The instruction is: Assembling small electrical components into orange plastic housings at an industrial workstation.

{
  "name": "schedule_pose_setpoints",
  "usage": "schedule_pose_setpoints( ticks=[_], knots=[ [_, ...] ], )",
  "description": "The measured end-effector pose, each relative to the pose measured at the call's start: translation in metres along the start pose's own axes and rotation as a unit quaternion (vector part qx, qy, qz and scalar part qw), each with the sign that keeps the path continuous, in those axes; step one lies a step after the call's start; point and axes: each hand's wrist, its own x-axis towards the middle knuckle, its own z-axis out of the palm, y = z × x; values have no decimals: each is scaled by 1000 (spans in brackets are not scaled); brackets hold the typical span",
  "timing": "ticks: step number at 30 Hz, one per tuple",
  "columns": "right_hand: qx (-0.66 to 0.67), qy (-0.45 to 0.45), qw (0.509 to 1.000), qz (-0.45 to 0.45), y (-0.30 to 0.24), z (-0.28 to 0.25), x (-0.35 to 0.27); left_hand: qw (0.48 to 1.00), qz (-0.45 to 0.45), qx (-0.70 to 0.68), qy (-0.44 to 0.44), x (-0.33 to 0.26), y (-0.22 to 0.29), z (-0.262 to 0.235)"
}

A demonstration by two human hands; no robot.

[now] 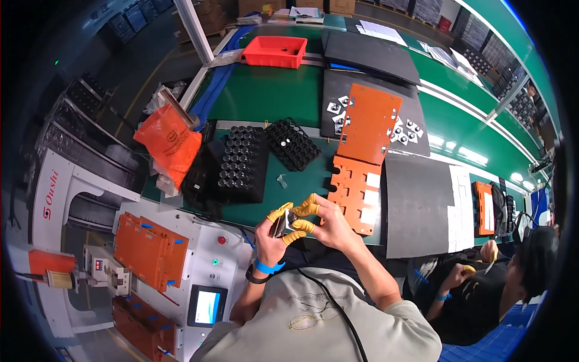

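My left hand [273, 230] and my right hand [325, 222], both with yellow finger covers, meet just in front of my chest. Between their fingertips is a small black-and-white part [292, 218], its kind too small to make out. The left fingers are closed round it from one side, with a dark shiny edge showing by the palm. From the other side, the right thumb and fingers pinch it. Beyond my hands stands a black tray of round clear-topped pieces [240, 158]. Beside that tray lies a second black tray [292, 145] with a few small pale bits.
Orange perforated plates [369, 123] lie right of my hands, near black mats [416, 205] and small white-backed parts [407, 131]. A red bin [275, 52] sits farther back. At left are an orange bag [170, 145] and a white machine [202, 241]. A co-worker [482, 289] sits at right.
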Motion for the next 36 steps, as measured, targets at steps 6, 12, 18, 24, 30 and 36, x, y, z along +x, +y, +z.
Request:
schedule_pose_setpoints(
  ticks=[6, 12, 18, 24, 30, 36],
  knots=[
    [-103, -6, 992, -78, -4, -9, -7, 896, -230, -379, -10, -15, -26, 7],
    [-271, 78, 958, -55, 33, 13, -34, 890, -248, -376, -77, -17, -42, 22],
    [71, 121, 975, 174, 56, 19, -57, 972, -172, -142, -74, -3, -49, 22],
    [127, 183, 952, 210, 70, 18, -70, 992, -73, 21, -100, 6, -44, 48],
    [57, 256, 936, 234, 85, 4, -81, 995, -67, 67, -37, 56, -108, 78],
    [118, 313, 900, 278, 108, 8, -114, 983, -67, 149, -79, 138, -148, 125]
  ],
)
